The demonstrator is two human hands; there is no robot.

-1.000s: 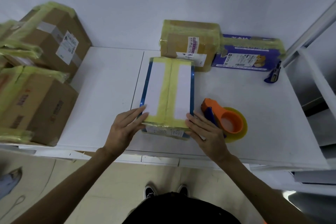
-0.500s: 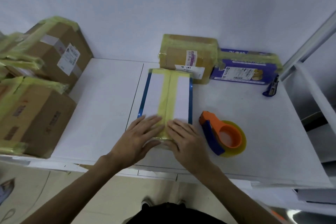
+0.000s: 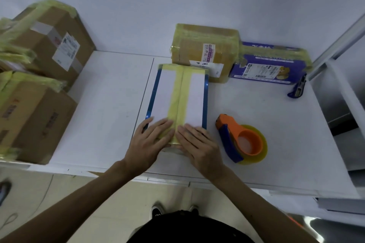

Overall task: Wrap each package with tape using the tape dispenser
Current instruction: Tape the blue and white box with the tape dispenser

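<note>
A flat white package with blue edges (image 3: 164, 94) lies in the middle of the white table (image 3: 110, 104), with a wide strip of yellow tape running down its length. My left hand (image 3: 150, 142) and my right hand (image 3: 195, 144) lie side by side, palms down, on the package's near end, with fingers straight and pressing on the tape. The orange and blue tape dispenser (image 3: 241, 142), loaded with a yellow roll, rests on the table just right of my right hand, untouched.
A taped brown box (image 3: 205, 49) and a purple taped box (image 3: 270, 63) stand at the back against the wall. A small blue cutter (image 3: 297, 87) lies at the right. Several taped cardboard boxes (image 3: 39, 77) are stacked on the left.
Both hands have slid from the package's near corners inward to the middle, meeting over the tape strip and then edging slightly further up it. The dispenser has not moved.
</note>
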